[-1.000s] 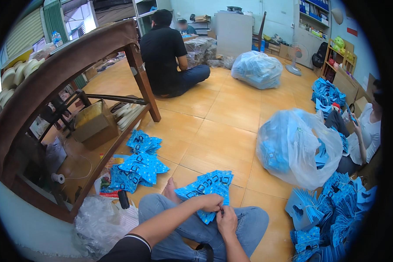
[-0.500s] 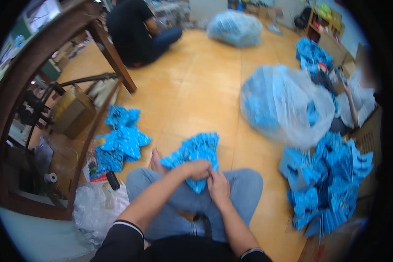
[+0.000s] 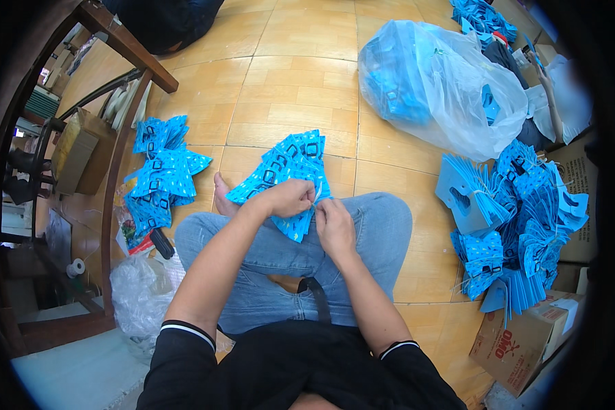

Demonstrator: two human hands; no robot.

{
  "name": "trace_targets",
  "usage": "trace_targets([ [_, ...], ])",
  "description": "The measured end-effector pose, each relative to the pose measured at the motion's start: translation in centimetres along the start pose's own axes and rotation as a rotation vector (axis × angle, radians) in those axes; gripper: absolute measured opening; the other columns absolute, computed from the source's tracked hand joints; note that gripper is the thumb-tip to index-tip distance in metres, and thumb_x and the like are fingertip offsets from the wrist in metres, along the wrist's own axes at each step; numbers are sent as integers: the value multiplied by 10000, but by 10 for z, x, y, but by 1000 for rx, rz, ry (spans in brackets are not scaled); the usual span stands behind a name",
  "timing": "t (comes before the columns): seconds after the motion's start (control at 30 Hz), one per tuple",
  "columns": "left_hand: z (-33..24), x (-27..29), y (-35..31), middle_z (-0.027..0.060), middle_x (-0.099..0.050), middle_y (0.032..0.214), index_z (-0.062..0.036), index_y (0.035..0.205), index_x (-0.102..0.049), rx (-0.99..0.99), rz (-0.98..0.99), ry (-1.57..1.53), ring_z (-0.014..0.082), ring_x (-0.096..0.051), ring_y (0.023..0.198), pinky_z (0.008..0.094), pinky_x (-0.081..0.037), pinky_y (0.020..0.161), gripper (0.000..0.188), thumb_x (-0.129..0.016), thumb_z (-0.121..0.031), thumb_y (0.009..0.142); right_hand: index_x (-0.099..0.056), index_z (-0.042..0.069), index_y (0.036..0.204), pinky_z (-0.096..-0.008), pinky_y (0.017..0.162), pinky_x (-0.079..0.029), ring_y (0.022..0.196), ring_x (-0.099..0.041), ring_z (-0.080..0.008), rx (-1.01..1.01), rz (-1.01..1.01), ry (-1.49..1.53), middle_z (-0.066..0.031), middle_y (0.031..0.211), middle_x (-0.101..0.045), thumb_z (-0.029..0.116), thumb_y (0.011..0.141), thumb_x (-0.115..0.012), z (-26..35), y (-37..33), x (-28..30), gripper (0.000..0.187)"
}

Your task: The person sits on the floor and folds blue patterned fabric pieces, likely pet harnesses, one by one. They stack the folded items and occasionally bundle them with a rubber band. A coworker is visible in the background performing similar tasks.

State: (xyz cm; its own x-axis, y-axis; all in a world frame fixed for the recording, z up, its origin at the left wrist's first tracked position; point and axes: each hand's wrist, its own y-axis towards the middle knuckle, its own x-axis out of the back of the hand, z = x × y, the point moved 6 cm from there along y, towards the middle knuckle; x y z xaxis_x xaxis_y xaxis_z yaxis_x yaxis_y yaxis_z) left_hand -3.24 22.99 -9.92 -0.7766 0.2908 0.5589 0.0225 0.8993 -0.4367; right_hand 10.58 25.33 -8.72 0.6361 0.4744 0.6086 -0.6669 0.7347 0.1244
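A fanned bundle of blue printed card pieces (image 3: 280, 164) lies over my crossed legs. My left hand (image 3: 290, 198) is closed at the near right part of the bundle, its fingers pinching a thin white tie (image 3: 318, 191). Just right of it, my right hand (image 3: 335, 227) is closed too, fingertips drawn together at the tie's lower end. The two hands almost meet. The tie's path under the cards is hidden.
More blue bundles (image 3: 160, 174) lie left, beside a black object (image 3: 162, 243) and crumpled clear plastic (image 3: 140, 290). A large pile of tied blue bundles (image 3: 519, 219) sits right, near a cardboard box (image 3: 519, 342). A filled clear bag (image 3: 437, 89) stands beyond; a wooden frame (image 3: 116, 102) borders the left. Other people sit nearby.
The view has tilted downward, so the bundle and hands appear higher in the picture. Both hands stay close together at the bundle, and the white tie now shows between them.
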Motion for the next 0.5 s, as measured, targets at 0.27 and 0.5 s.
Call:
trace_targets([
  [0.27, 0, -1, 2, 158, -689, 882, -17, 925, -625, -9, 15, 34, 282, -668, 830, 388, -518, 719, 156, -626, -135, 824, -591, 54, 982, -511, 685, -508, 804, -630, -418, -17, -19, -26, -182, 949, -606, 129, 892, -602, 1, -2, -2, 118],
  [0.5, -4, 1, 4, 174, -689, 885, -15, 936, -630, -17, 25, 69, 304, -666, 854, 400, -513, 732, 173, -623, -148, 826, -598, 62, 976, -494, 670, -517, 788, -639, -403, -15, -34, -73, -167, 933, -610, 146, 888, -603, 1, -2, -5, 122],
])
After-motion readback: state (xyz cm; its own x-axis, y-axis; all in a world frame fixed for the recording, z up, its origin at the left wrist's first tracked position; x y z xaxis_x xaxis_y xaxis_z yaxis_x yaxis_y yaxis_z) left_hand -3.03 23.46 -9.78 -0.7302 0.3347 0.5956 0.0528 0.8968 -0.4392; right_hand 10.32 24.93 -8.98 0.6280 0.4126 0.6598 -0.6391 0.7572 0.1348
